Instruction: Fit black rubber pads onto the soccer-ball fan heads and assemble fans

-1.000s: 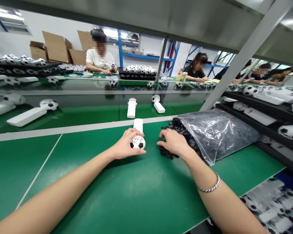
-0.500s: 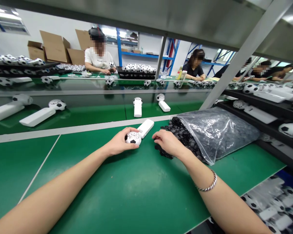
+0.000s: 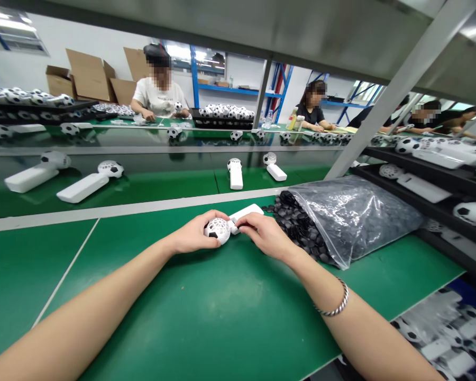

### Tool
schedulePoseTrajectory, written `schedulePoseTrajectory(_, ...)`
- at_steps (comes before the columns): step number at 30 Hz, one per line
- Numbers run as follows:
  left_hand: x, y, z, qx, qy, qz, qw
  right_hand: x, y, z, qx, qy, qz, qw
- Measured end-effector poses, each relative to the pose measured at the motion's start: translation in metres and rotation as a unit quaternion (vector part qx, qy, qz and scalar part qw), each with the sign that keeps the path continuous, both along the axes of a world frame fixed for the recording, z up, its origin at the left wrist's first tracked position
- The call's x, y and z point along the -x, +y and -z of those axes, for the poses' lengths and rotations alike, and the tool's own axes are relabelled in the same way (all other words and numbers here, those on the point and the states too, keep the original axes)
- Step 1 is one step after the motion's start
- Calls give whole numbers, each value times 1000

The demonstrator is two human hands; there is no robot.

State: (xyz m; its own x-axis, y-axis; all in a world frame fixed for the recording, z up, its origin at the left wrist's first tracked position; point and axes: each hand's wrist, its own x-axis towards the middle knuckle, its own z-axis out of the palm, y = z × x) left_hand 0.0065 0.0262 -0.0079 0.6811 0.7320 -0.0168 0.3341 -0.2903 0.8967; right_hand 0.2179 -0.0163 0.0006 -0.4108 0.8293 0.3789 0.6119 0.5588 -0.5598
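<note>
My left hand (image 3: 194,231) is closed around the round football-patterned head of a white handheld fan (image 3: 218,230) lying on the green bench. The fan's white handle (image 3: 249,212) points away to the right. At the neck between head and handle, my right hand (image 3: 264,233) pinches with thumb and forefinger, and a small black piece shows dark at the fingertips, mostly hidden. Just right of that hand, many flat black pieces (image 3: 301,227) spill from the mouth of a clear plastic bag (image 3: 365,217).
Beyond the bench's pale edge runs a green conveyor (image 3: 162,185) carrying several similar fans. Black trays (image 3: 432,185) of fans are stacked at the right, near a slanted metal post (image 3: 396,90). More fans (image 3: 452,338) lie below, bottom right. Co-workers sit across the line.
My right hand has moved left from beside the black pieces to the fan's neck. The fan's handle has swung slightly right and lower. Fans on the near conveyor have shifted right.
</note>
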Motion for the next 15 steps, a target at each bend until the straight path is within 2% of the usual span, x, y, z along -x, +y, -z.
schedulePoseTrajectory(6, -7, -9, -3, -143, 75, -57, 985, 4, -1, 4, -31, 33, -14, 999)
schedulePoseTrajectory(15, -8, -10, -1, -154, 77, -58, 983, 5, -1, 7, -18, 25, -35, 999)
